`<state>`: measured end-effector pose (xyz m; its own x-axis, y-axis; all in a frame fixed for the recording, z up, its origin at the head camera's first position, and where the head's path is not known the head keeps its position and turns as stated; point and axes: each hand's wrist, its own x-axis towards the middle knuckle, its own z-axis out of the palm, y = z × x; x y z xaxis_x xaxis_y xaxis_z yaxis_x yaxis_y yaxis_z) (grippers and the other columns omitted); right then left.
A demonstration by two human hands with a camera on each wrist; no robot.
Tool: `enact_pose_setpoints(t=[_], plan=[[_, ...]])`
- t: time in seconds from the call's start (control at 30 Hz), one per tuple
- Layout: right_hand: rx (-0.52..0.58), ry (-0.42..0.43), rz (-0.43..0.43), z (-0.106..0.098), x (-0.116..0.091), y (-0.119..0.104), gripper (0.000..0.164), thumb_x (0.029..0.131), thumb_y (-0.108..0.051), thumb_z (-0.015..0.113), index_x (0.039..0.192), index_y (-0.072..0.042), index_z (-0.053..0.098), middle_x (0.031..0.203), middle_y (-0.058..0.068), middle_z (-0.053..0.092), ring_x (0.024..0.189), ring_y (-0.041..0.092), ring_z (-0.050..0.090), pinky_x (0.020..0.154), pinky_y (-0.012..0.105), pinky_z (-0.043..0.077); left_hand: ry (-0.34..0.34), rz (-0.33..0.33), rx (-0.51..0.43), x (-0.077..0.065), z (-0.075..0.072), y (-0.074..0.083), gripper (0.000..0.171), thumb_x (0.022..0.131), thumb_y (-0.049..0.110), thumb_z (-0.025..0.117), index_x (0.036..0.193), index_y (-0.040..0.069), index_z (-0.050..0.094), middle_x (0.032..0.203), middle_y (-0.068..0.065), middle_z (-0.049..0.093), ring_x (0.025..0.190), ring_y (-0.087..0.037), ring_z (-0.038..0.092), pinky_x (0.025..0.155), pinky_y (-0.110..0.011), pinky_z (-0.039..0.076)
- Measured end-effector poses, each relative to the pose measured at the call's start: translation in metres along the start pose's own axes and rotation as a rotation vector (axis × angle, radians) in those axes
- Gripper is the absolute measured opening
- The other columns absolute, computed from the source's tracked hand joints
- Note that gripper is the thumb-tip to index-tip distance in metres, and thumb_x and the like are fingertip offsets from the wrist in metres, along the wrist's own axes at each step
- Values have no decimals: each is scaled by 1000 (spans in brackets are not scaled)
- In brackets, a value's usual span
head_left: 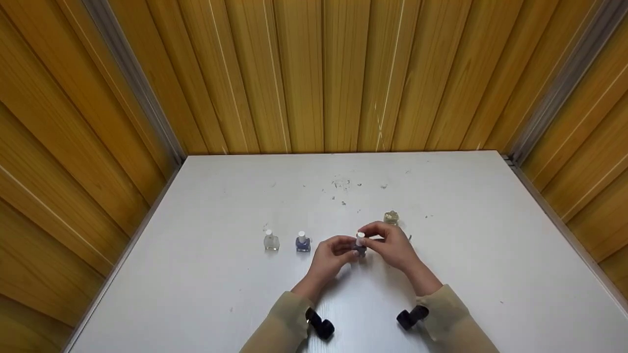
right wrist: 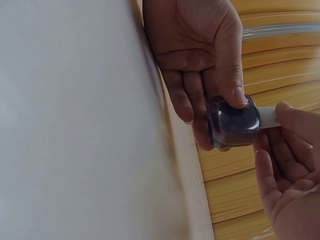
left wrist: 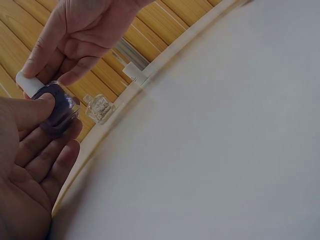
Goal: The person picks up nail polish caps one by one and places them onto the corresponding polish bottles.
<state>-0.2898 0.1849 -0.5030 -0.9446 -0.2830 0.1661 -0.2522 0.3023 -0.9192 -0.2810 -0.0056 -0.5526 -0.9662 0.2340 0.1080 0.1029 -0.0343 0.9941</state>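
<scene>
Item 1: dark bottle (right wrist: 234,121), held between the 2 hands over the worktop (head_left: 196,294); white cap (right wrist: 268,117) in place, its tightness impossible to tell

Item 2: left hand (head_left: 327,260), clamped on the bottle's body, thumb against 1 face, fingers on the other side

Item 3: right hand (head_left: 392,247), thumb and fingers pinching the white cap

Item 4: gold bottle (head_left: 391,217), uncapped, just beyond the right hand; loose cap (left wrist: 134,73) near it

Item 5: clear bottle (head_left: 271,241) and blue bottle (head_left: 302,242), both capped, upright, left of the left hand

Risk 1: body turning along with the cap, the likely cause being smooth glass under a light thumb

Risk 2: spill, should the cap come free while the bottle is tilted

Risk 3: gold bottle knocked over, caused by the right hand's knuckles sitting so close; with no cap, its contents could run

Risk 4: 2 similar caps confused, since both are white
</scene>
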Motion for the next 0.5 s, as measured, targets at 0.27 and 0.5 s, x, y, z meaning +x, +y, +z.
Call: enact_pose_setpoints(t=[0.27, 0.5], plan=[[23, -97, -70, -4, 0, 5, 33, 99, -10, 67, 129, 4, 67, 127, 21, 71, 119, 24, 68, 93, 18, 55, -2, 18, 25, 0, 0, 0, 28, 90, -6, 73, 117, -10, 67, 113, -26, 75, 106, -30, 75, 87, -26, 62], [25, -75, -55, -4, 0, 3, 27, 97, -12, 71, 120, 2, 71, 117, 20, 74, 105, 13, 69, 87, 19, 57, -2, 20, 30, 1, 0, -1, 29, 89, -6, 74, 117, -8, 69, 112, -24, 76, 105, -27, 75, 87, -26, 61]])
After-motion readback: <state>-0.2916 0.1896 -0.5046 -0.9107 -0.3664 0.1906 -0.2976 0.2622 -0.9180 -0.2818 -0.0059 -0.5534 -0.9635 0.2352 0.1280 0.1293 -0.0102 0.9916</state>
